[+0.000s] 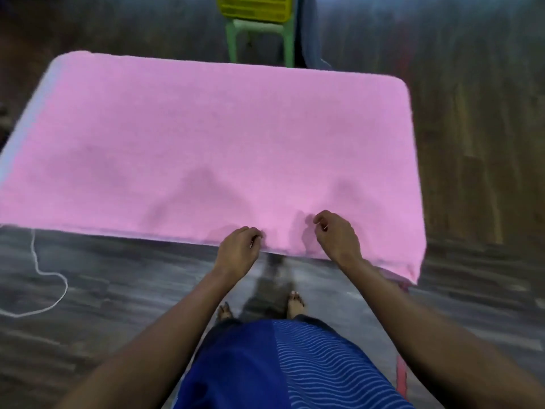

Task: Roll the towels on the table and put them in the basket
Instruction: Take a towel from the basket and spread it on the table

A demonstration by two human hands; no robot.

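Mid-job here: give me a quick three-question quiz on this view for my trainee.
1. True or false: the towel is already rolled.
2. The basket stands on: A) the floor, B) a green stool, C) the table.
3. Fill in: the left hand and right hand are at the towel's ____ edge.
Key: 1 false, it lies spread flat. 2 B. 3 near.

Top edge cuts basket (pixel 253 7); table (pixel 28 116) mostly hidden under towel (pixel 206 128); everything motion-blurred, esp. floor (pixel 124 293).
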